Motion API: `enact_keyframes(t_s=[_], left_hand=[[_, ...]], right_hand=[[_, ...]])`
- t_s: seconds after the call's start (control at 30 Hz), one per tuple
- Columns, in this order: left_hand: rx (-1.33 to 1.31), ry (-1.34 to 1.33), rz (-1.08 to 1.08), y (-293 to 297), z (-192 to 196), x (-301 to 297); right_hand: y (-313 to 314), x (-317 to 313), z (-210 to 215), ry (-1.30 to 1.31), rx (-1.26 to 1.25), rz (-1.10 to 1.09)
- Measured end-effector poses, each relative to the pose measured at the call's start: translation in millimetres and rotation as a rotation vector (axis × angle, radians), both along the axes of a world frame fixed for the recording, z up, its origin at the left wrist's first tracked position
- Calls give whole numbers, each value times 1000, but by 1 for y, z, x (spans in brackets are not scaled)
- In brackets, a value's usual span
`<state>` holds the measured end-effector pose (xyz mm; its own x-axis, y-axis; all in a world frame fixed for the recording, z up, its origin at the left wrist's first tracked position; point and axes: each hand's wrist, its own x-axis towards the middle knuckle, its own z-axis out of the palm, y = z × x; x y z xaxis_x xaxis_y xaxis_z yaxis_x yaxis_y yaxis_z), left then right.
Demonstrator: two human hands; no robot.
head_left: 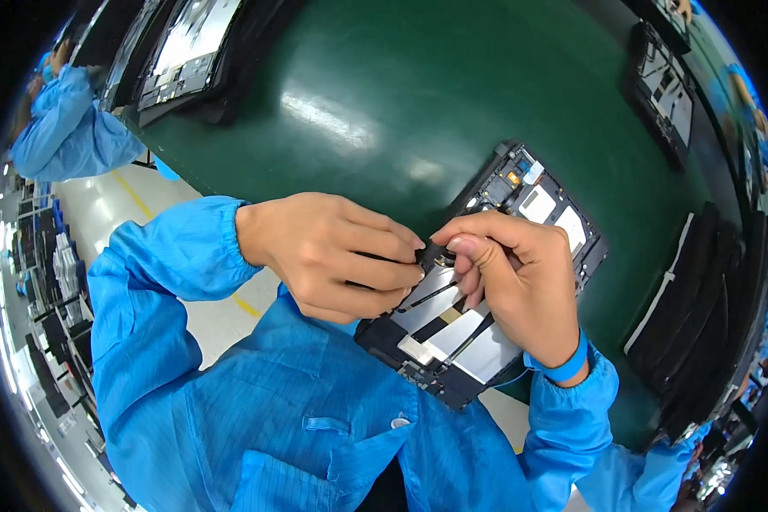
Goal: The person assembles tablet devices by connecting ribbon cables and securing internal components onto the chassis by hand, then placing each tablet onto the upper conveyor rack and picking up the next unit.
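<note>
An opened tablet (439, 317), black-framed with silver panels and dark strips inside, lies tilted over the near edge of the green table. My left hand (337, 256) has its fingers bent around the tablet's left edge, fingertips at the middle of that side. Just beside them, my right hand (520, 277) is over the tablet, thumb and index finger pinched together at the same edge. Whatever sits in that pinch is hidden or too small to name. On my right wrist is a blue strap (565, 365) with a thin cord.
The green table (384, 77) carries opened tablets (188, 60) at the far left and another tablet (664, 94) at the far right. Dark padded material (687, 299) lies at the right. A person in a blue sleeve (68, 128) is at the left edge.
</note>
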<state>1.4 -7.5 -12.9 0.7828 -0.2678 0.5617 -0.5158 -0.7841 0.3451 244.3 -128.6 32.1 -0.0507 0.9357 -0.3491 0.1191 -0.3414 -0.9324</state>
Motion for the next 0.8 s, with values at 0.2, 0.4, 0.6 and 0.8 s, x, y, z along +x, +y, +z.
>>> enact_keyframes(t_s=[0.2,0.4,0.6,0.8], left_hand=[[-40,14,-31,2,2,1],[-29,-19,-64,2,-3,8],[-18,-30,-73,3,-3,12],[81,-64,-100,3,-2,19]], right_hand=[[2,7,2,-57,16,84],[4,15,2,-79,22,180],[7,17,3,-35,-50,154],[4,16,4,60,-102,77]])
